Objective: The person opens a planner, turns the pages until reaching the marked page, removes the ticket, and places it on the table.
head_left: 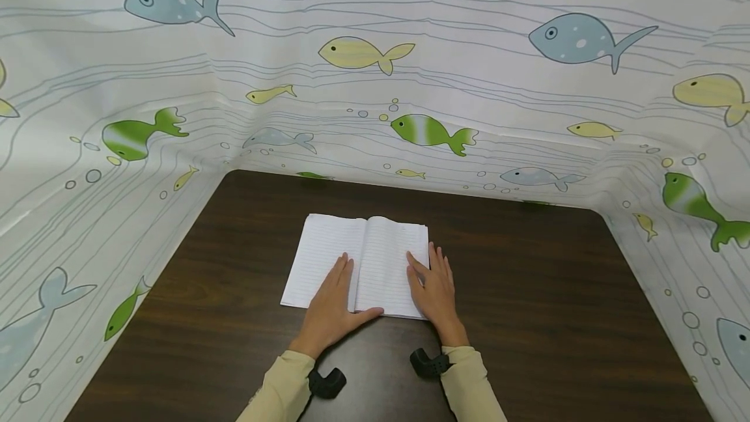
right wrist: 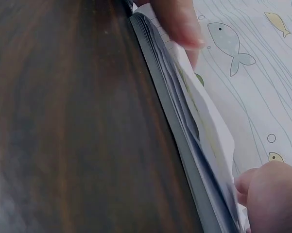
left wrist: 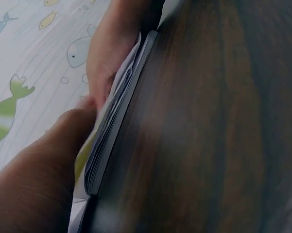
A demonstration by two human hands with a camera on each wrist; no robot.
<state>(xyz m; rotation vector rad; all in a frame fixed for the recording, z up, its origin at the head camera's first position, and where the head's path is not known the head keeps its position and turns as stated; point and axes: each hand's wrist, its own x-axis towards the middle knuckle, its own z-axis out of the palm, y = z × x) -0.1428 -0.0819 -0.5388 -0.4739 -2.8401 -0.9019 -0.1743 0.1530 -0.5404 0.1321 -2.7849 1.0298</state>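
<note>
One open notebook of white, ruled paper (head_left: 375, 266) lies on a dark brown, wood-grained table (head_left: 545, 318), pages face up. The bare left hand (head_left: 329, 314) rests flat across the lower part of the left page (head_left: 322, 249) beside the fold, fingers straight and grasping nothing, thumb stretched toward the right page (head_left: 389, 259). The bare right hand (head_left: 435, 292) rests at that page's outer edge, fingers extended and seemingly released; the dim wrist view leaves it uncertain whether a leaf is raised there. The step in hand looks like steadying the spread; the next move probably calls for separating one leaf cleanly at that edge.
</note>
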